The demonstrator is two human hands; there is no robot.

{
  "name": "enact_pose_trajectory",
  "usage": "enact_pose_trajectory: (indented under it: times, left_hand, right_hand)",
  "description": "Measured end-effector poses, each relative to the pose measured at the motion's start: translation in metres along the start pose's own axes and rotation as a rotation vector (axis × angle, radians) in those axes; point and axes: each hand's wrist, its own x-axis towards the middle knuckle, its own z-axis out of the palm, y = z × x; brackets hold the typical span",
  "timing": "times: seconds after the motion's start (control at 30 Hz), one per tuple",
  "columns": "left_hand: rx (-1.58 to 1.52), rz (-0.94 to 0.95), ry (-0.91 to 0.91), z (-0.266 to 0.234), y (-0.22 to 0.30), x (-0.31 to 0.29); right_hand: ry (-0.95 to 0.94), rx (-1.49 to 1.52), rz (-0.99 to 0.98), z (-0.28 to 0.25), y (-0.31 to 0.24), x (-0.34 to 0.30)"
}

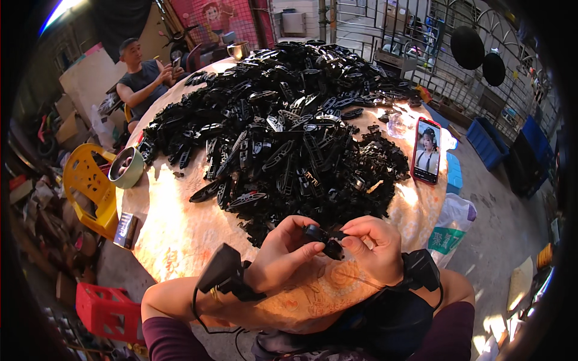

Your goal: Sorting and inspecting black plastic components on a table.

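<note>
Close to the table's near edge, my left hand (280, 253) is closed around a black plastic part (328, 242), thumb and fingers pressing on its left end. From the other side my right hand (376, 243) pinches the right end of the black plastic with thumb and forefinger. I cannot tell whether this is one piece or two fitted together. Just beyond my hands rises a big pile of long, black openwork plastic pieces (283, 120). A heap of smaller black parts (382, 157) lies at its right side. A dark device is strapped to each wrist.
A phone (426, 150) in a red case leans at the table's right edge. Left of the patterned tablecloth (162, 210) are a green bowl (127, 174), a dark small box (125, 230), a yellow chair (90, 186) and a red crate (108, 313). A person (144, 84) sits far left.
</note>
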Motion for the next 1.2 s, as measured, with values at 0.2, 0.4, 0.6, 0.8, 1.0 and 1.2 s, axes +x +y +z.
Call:
enact_pose_trajectory:
  times: [0.2, 0.4, 0.6, 0.8, 1.0, 1.2]
  left_hand:
    - [0.098, -0.033, -0.033, 0.007, 0.010, -0.003]
    - [-0.038, -0.430, -0.168, 0.001, 0.012, -0.001]
    - [0.001, -0.447, -0.167, 0.007, 0.019, -0.002]
    - [0.331, -0.332, -0.202, 0.003, 0.022, -0.004]
    - [0.802, 0.004, -0.211, 0.010, 0.028, -0.010]
    - [1.092, 0.362, -0.169, 0.007, 0.040, -0.003]
  right_hand:
    - [-0.117, -0.125, -0.246, -0.013, -0.004, 0.014]
    - [-0.289, -0.298, -0.472, -0.011, -0.012, 0.009]
    - [-0.258, -0.422, -0.537, -0.012, -0.007, 0.007]
    - [-0.210, -0.417, -0.457, -0.009, -0.010, 0.010]
    - [-0.359, -0.325, -0.069, -0.016, -0.009, 0.005]
    - [-0.604, -0.312, -0.061, -0.034, -0.010, 0.020]
